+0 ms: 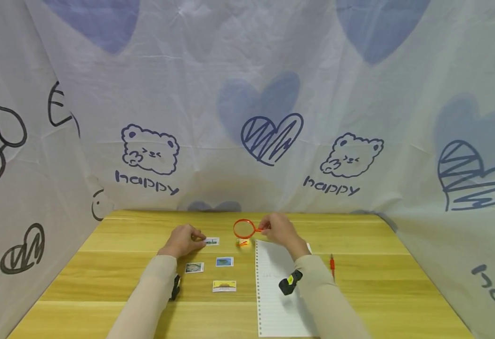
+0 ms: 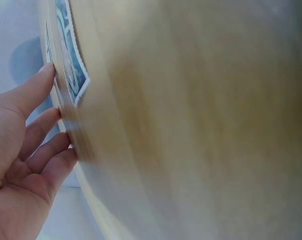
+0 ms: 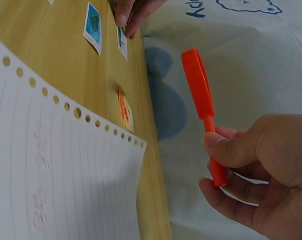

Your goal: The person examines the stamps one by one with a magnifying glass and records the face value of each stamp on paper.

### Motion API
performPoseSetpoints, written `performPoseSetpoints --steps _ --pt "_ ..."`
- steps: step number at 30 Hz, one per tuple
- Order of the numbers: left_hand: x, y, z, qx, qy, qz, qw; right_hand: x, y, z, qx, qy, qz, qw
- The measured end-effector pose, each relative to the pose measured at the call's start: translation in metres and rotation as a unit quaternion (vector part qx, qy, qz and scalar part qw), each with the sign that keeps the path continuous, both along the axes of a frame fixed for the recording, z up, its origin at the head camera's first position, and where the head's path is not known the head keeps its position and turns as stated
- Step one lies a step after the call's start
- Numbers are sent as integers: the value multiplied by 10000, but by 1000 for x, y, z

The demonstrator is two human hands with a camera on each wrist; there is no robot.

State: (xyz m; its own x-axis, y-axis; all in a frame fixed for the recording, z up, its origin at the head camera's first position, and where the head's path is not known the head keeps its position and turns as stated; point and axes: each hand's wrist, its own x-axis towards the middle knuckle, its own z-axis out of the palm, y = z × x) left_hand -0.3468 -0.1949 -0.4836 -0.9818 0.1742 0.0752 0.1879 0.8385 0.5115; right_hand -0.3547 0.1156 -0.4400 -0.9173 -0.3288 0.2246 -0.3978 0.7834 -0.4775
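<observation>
Between thumb and fingers, my right hand grips the handle of a red magnifying glass. Its lens is raised over a red and yellow stamp near the table's far side. Over to the left, my left hand has its fingertips at the left end of a stamp with a green picture, which lies flat. In the left wrist view the fingers are loosely bent, tips down at the wood. Nearer me lie a blue stamp, a brownish stamp and a yellow stamp.
A lined sheet with punched holes and faint red writing lies under my right forearm. Right of it is a red pen. A white cloth with printed hearts and bears stands behind the wooden table and along both sides.
</observation>
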Motion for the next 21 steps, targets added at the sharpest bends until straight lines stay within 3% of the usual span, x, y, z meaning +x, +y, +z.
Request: performPoseSetpoints --steps 8,21 --pt "0 1 0 44 41 -22 10000 -3 -19 -6 -88 248 288 9992" --pt "-3 -1 -3 12 56 -35 10000 -6 -50 -19 -262 -117 186 9994"
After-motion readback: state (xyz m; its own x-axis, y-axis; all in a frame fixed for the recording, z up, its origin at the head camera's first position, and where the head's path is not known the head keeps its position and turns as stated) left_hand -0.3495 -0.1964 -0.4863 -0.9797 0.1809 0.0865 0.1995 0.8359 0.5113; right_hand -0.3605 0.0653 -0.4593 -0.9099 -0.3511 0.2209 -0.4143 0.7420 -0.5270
